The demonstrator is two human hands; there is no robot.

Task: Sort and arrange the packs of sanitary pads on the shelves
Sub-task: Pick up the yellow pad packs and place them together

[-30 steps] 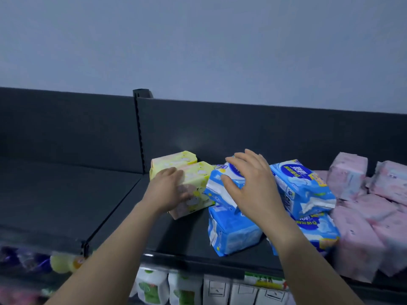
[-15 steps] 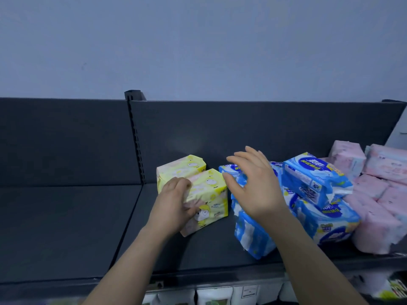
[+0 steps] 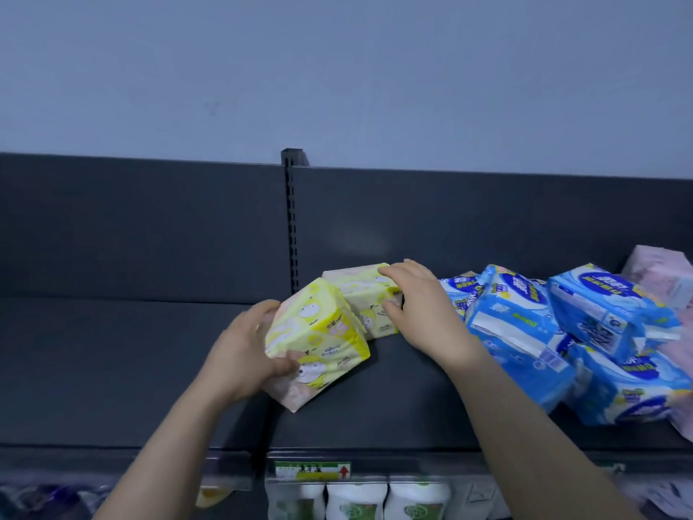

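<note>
Holding front yellow pack [image 3: 315, 343]: left hand [image 3: 243, 354] clamped round it, pack tilted over the shelf [image 3: 393, 399], left of centre.
Gripping back yellow pack [image 3: 365, 294]: right hand [image 3: 423, 309], fingers over the top, thumb on its face; pack by the rear panel, touching the front one.
Heaped blue packs [image 3: 517, 332]: just right of that hand.

Pale grey-blue wall [image 3: 337, 69] above dark shelving [image 3: 131, 362]

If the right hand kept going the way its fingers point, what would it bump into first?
The right hand grips the rear yellow pack; pushed on leftward, that pack would likely meet the tilted yellow pack in the left hand, though depth is unclear.
</note>
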